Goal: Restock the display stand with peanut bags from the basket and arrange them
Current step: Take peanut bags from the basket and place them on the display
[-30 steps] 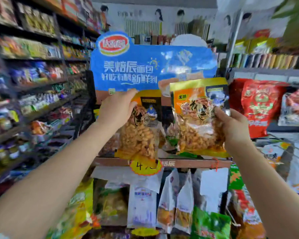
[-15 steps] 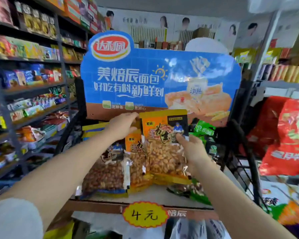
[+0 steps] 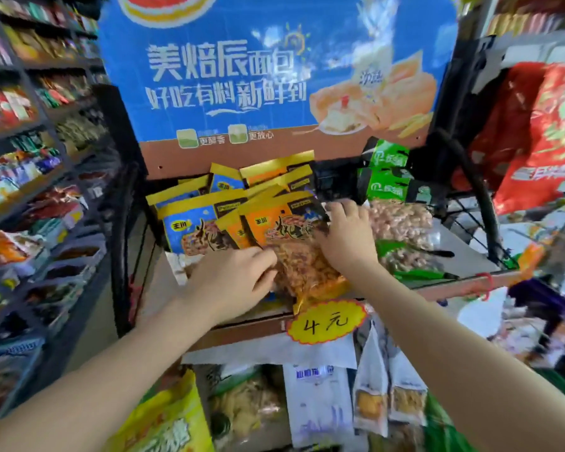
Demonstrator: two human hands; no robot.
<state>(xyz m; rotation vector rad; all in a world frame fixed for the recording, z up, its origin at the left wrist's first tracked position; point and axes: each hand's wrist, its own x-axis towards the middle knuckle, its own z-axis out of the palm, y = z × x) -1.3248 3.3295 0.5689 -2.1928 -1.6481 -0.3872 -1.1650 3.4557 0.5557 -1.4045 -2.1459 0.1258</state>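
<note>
Orange peanut bag (image 3: pixel 294 246) under left hand (image 3: pixel 232 282) and right hand (image 3: pixel 346 236).

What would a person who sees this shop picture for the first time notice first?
First comes the big blue bread sign standing behind the top shelf of the display stand. Below it, the left hand and the right hand rest on an orange peanut bag that lies on top of the pile, with blue peanut bags to its left and green bags to its right. A yellow price tag hangs on the shelf's front edge.
</note>
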